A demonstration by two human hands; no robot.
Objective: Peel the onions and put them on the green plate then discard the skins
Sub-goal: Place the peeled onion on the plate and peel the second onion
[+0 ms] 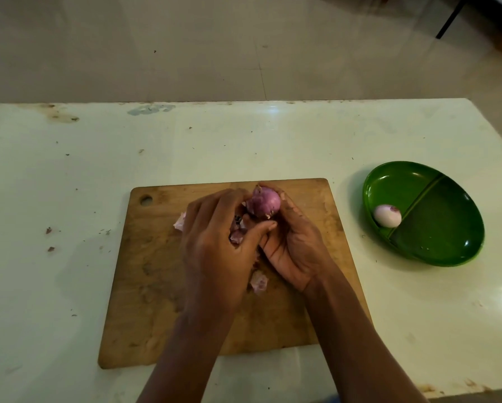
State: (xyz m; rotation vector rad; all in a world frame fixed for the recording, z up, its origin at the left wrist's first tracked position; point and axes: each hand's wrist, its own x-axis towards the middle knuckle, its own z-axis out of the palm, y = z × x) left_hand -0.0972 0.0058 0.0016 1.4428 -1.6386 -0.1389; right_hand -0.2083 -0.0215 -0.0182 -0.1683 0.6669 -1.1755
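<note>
Wooden cutting board sits mid-bench, hanging hole in its far-left corner. Red onion is held just above the board's far edge, purple skin mostly on. Right hand is palm-up over the board's right half, fingers curled round the onion's right side and underside. Left hand is palm-down over the board's middle, fingertips curled against the onion's left side, thumb lying across toward the right hand. Skin scraps lie on the board: one between the wrists, one poking out past the left hand's knuckles, more bunched between the two hands; can't tell if the left hand grips those. A few tiny flecks on the bench left of the board. Green plate, divided in two, sits right of the board, apart from it. Peeled onion lies in the compartment nearer the board, against the divider.
</note>
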